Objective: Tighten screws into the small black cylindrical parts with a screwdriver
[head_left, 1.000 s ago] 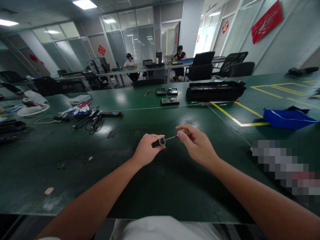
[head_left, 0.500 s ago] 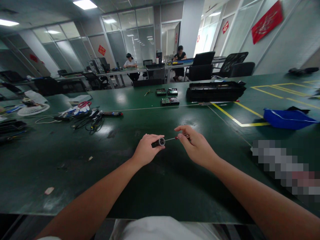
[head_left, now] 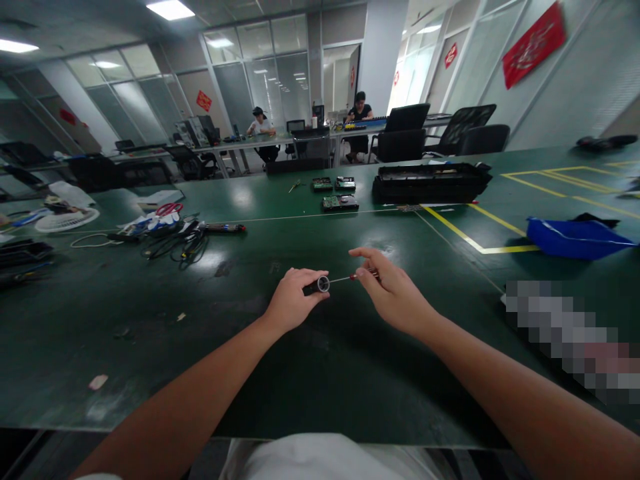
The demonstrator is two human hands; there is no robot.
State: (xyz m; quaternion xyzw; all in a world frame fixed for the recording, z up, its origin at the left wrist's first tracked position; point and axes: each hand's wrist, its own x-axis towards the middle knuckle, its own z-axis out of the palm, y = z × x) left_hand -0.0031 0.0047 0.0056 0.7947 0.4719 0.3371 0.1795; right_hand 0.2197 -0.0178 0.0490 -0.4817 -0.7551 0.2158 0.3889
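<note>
My left hand [head_left: 290, 300] is closed round a small black cylinder with a silver end [head_left: 320, 285], held just above the green table [head_left: 210, 373]. My right hand [head_left: 395, 290] pinches a thin screwdriver with a red collar [head_left: 354, 275]. Its metal tip points left and meets the silver end of the cylinder. Both hands are near the middle of the table, close to its front half.
A black plastic housing [head_left: 430, 181] lies at the back right, with circuit boards [head_left: 339, 201] to its left. Cables, red scissors [head_left: 169, 209] and tools lie at the back left. A blue bag [head_left: 570, 237] is on the right. Two people sit at far desks.
My right hand has slid slightly left, bringing the screwdriver tip closer into the cylinder's end. The left hand has hardly moved.
</note>
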